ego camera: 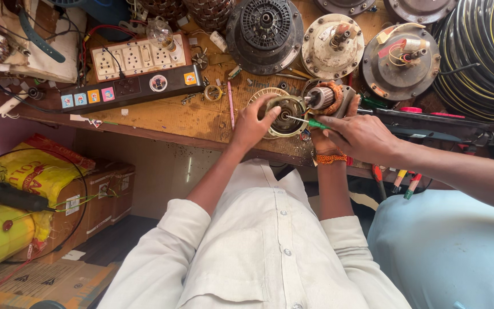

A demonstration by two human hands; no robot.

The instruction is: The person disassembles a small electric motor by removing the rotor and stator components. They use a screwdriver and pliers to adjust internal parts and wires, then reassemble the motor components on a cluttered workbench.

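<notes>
A small electric motor lies at the workbench's front edge, with a round metal end housing (289,114) and a copper-wound armature (322,97). My left hand (251,125) grips the housing's left rim. My right hand (319,143), with an orange thread band at the wrist, holds the motor from below and is mostly hidden. A co-worker's hand (364,136) reaches in from the right over mine. It holds a green-handled screwdriver (314,122) whose tip rests at the housing's centre.
A wooden workbench (172,117) carries a switch-and-socket board (135,57), a black power strip (127,88), several fan motor housings (265,31) and coiled black cable (481,51). Cardboard boxes (101,194) and yellow sacks (24,171) stand on the floor at left. More screwdrivers (404,183) hang at the bench edge.
</notes>
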